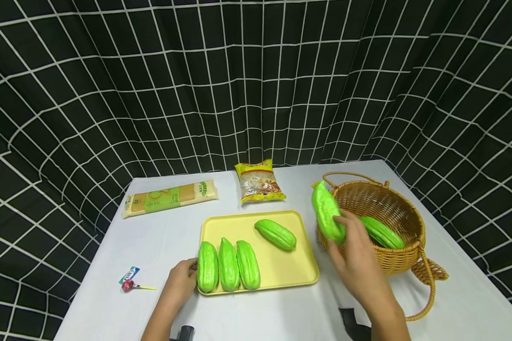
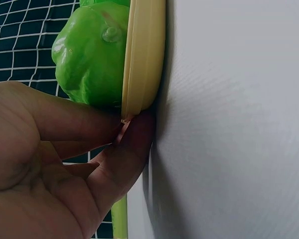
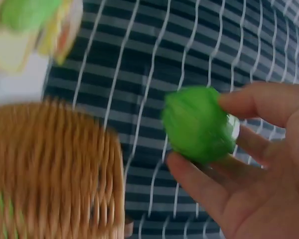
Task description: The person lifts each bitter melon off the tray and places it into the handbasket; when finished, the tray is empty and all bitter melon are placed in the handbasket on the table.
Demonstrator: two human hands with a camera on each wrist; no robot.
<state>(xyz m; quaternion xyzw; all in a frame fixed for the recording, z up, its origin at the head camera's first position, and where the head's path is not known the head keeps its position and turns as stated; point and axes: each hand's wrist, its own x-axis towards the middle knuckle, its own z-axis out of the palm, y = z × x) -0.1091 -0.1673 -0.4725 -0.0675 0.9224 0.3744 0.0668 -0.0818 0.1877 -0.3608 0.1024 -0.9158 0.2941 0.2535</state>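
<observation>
My right hand [image 1: 358, 258] holds a green bitter melon [image 1: 325, 210] above the left rim of a wicker basket [image 1: 392, 260]. In the right wrist view, thumb and fingers curl round the held melon [image 3: 199, 124]. Another bitter melon [image 1: 382, 232] lies inside the basket. My left hand [image 1: 181, 282] pinches the left edge of a yellow tray [image 1: 288, 277], as the tray rim [image 2: 144, 55] between thumb and finger shows in the left wrist view. Three bitter melons stand side by side at the tray's left, the middle one [image 1: 228, 265] among them. A further melon [image 1: 276, 234] lies slanted at its right.
A pack of noodles [image 1: 170, 198] lies at the back left. Behind the tray is a yellow snack bag [image 1: 260, 181]. A lollipop [image 1: 129, 285] and a small blue-green packet [image 1: 130, 274] lie at the left. The basket's handle [image 1: 430, 298] hangs down at the front right.
</observation>
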